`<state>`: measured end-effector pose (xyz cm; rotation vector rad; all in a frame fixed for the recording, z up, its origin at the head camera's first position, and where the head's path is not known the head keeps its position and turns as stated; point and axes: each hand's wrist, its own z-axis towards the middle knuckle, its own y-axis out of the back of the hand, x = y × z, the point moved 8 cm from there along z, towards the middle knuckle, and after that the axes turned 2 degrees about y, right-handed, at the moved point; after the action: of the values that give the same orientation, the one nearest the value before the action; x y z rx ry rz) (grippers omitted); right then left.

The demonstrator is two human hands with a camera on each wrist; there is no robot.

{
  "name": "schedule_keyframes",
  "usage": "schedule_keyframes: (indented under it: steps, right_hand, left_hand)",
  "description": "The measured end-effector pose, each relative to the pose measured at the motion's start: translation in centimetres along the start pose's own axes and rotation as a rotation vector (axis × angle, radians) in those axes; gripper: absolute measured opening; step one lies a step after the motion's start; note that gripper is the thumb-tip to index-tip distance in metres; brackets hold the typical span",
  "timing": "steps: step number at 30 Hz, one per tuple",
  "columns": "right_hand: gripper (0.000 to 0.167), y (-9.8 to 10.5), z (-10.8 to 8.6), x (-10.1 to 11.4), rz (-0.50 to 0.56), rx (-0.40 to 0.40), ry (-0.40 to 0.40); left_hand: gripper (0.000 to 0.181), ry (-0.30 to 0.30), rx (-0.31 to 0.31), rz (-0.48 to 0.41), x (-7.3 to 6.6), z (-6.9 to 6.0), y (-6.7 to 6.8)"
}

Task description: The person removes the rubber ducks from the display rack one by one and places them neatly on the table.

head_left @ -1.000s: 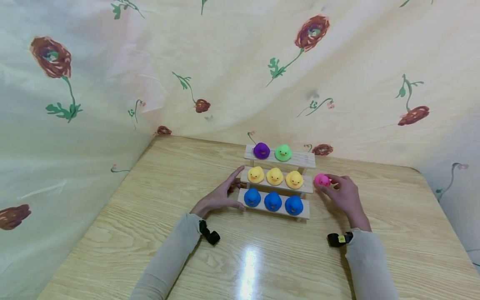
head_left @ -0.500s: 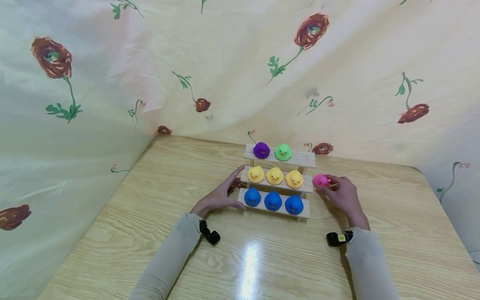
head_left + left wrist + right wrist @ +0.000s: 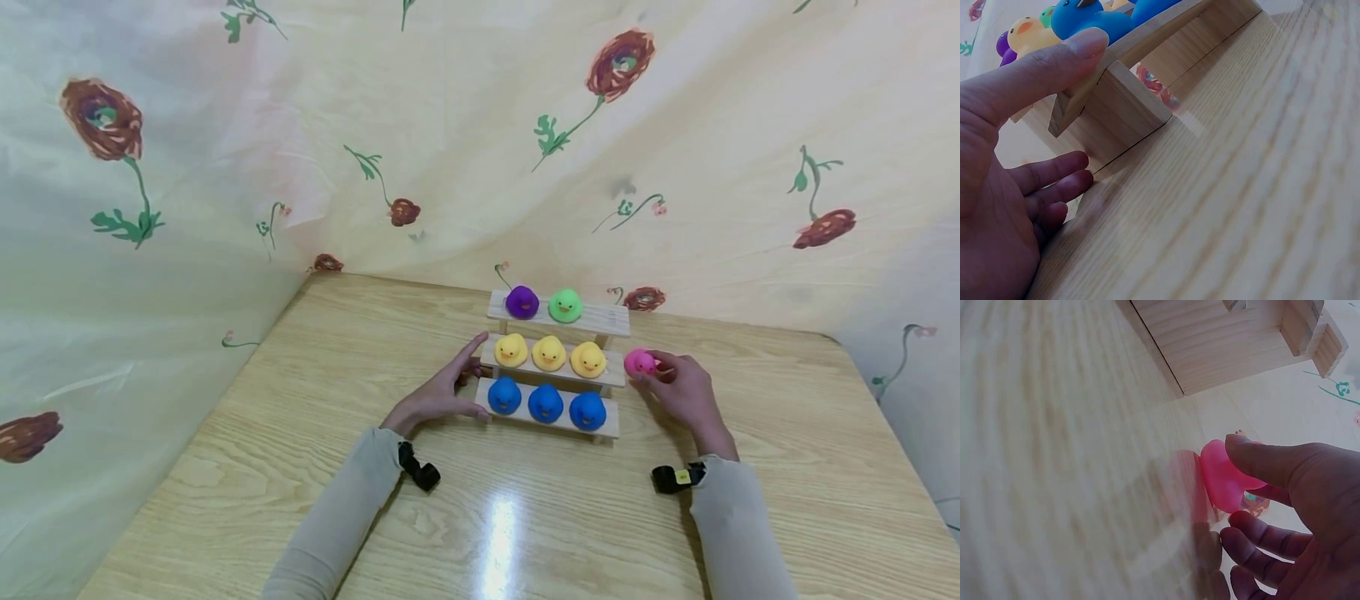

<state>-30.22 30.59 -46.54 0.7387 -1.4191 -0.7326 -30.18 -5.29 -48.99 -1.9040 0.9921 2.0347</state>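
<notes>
A three-tier wooden rack (image 3: 611,322) bears small rubber ducks: a purple duck (image 3: 522,302) and a green duck (image 3: 566,306) on top, a row of yellow ducks (image 3: 549,354) in the middle, a row of blue ducks (image 3: 545,403) at the bottom. My left hand (image 3: 438,395) spans the rack's left end; its thumb rests on the bottom shelf in the left wrist view, the lower fingers extended beside the support. Right of the middle shelf, my right hand (image 3: 686,392) pinches a pink duck (image 3: 1227,475) between thumb and index finger, low at the table; its other fingers curve loosely.
The rack stands on a wood-grain table (image 3: 420,533) near its back edge. Flower-printed cloth (image 3: 450,108) hangs behind the table and along its left side. Each wrist wears a small black camera.
My right hand and the pink duck have shifted very slightly left, toward the rack. The left hand and the rack's ducks have stayed in place.
</notes>
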Motion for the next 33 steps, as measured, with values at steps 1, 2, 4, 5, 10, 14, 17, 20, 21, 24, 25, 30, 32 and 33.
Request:
schedule_keyframes:
  steps: [1, 2, 4, 5, 10, 14, 17, 20, 21, 24, 25, 30, 32, 33]
  right_hand:
    - [0.061, 0.0, 0.0, 0.0, 0.001, -0.002, 0.001]
    - [0.061, 0.0, -0.1, 0.0, 0.003, -0.002, 0.002]
    - [0.060, 0.1, -0.1, 0.1, 0.003, -0.004, 0.007]
    - [0.059, 0.1, -0.1, 0.1, 0.001, -0.004, 0.012]
    - [0.057, 0.3, -0.3, 0.3, -0.004, -0.012, 0.023]
    - [0.057, 0.3, -0.2, 0.3, -0.007, -0.017, 0.024]
    - [0.059, 0.3, -0.2, 0.2, -0.006, -0.003, 0.014]
    - [0.064, 0.3, -0.3, 0.2, -0.013, 0.009, 0.003]
    - [0.065, 0.4, -0.4, 0.3, -0.019, 0.008, 0.002]
    - [0.065, 1.1, -0.6, 0.7, -0.035, -0.024, 0.016]
    - [0.064, 1.5, -0.7, 1.0, -0.040, -0.045, 0.028]
    - [0.052, 3.5, -1.2, 2.8, -0.041, -0.171, 0.108]
    - [0.051, 4.3, -1.4, 3.7, -0.041, -0.213, 0.135]
    - [0.051, 4.6, -1.5, 4.1, -0.039, -0.231, 0.146]
  left_hand:
    - [0.119, -0.002, -0.001, 0.001, 0.0, 0.0, 0.0]
    - [0.119, -0.005, -0.001, 0.001, 0.0, 0.0, 0.0]
    - [0.119, -0.008, 0.000, 0.003, 0.0, 0.0, 0.0]
    - [0.119, -0.009, 0.000, 0.002, 0.0, 0.0, 0.0]
    - [0.119, -0.014, 0.002, -0.001, 0.0, 0.0, 0.0]
    - [0.119, -0.016, 0.000, -0.002, -0.2, 0.0, 0.0]
    - [0.119, -0.010, -0.002, -0.002, -0.1, -0.1, 0.0]
    - [0.119, 0.002, 0.000, 0.002, 0.0, -0.1, 0.0]
    - [0.118, 0.002, 0.001, 0.003, 0.0, -0.1, -0.1]
    - [0.118, 0.008, 0.002, 0.000, 0.2, 0.0, -0.1]
    - [0.118, 0.008, 0.002, -0.003, 0.2, 0.0, -0.1]
    - [0.120, 0.001, 0.003, -0.011, 0.2, 0.0, -0.1]
    - [0.121, -0.003, 0.002, -0.011, 0.1, 0.0, -0.1]
    - [0.121, -0.004, 0.001, -0.009, 0.1, 0.0, 0.0]
